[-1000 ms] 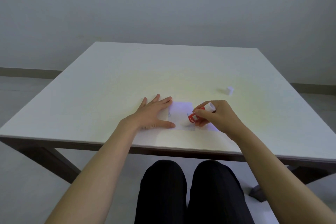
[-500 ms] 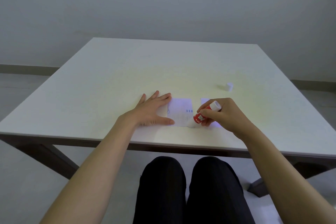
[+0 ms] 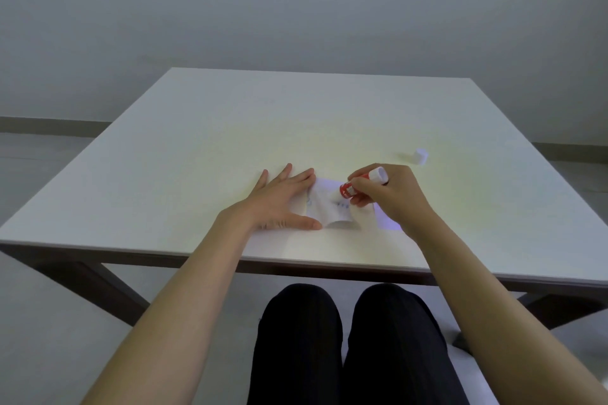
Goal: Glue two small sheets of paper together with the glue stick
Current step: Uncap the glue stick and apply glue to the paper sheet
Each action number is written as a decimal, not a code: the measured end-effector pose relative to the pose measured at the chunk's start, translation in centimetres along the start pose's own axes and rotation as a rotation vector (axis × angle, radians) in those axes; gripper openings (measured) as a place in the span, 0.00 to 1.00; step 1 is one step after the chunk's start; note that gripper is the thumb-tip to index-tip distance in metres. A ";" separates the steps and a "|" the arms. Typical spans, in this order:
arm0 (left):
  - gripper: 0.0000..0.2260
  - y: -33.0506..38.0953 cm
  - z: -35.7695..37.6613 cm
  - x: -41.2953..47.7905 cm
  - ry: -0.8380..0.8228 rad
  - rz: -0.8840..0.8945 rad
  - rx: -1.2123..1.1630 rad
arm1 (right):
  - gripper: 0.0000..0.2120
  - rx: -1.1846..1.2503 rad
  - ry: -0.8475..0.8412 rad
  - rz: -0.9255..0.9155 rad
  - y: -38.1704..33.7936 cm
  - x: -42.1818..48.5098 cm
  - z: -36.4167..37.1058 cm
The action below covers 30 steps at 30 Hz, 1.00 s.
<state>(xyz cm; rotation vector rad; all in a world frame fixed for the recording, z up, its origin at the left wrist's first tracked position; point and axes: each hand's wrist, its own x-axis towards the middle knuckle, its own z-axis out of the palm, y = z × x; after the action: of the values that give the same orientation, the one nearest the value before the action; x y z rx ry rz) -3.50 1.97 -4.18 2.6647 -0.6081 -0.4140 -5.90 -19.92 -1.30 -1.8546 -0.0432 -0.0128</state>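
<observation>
A small white sheet of paper (image 3: 324, 204) lies near the front of the white table (image 3: 204, 148); its near edge curls up off the surface. My left hand (image 3: 279, 204) lies flat with fingers spread, pressing the sheet's left side. My right hand (image 3: 385, 197) grips a red glue stick (image 3: 353, 187) with a white base, tilted with its tip down on the sheet's upper right part. A second sheet (image 3: 383, 219) shows only as a pale strip under my right hand; most of it is hidden.
The glue stick's white cap (image 3: 420, 155) stands on the table to the far right of my hands. The table's front edge runs just below my wrists, with my knees in dark trousers beneath. A plain wall stands behind the table.
My right hand has slid the glue stick up and to the left across the sheet. The sheet's near edge has lifted and curled. My left hand stayed pressed in place.
</observation>
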 end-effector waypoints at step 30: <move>0.40 1.0 -0.8 -0.5 0.040 -0.186 -0.308 | 0.04 1.229 0.118 0.400 -1.3 -5.0 0.9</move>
<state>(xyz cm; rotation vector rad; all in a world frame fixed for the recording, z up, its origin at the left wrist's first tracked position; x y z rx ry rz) -3.99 1.61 -2.96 2.4326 -0.2595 -0.4635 -10.95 -18.76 -0.45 -0.6067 0.3354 0.1513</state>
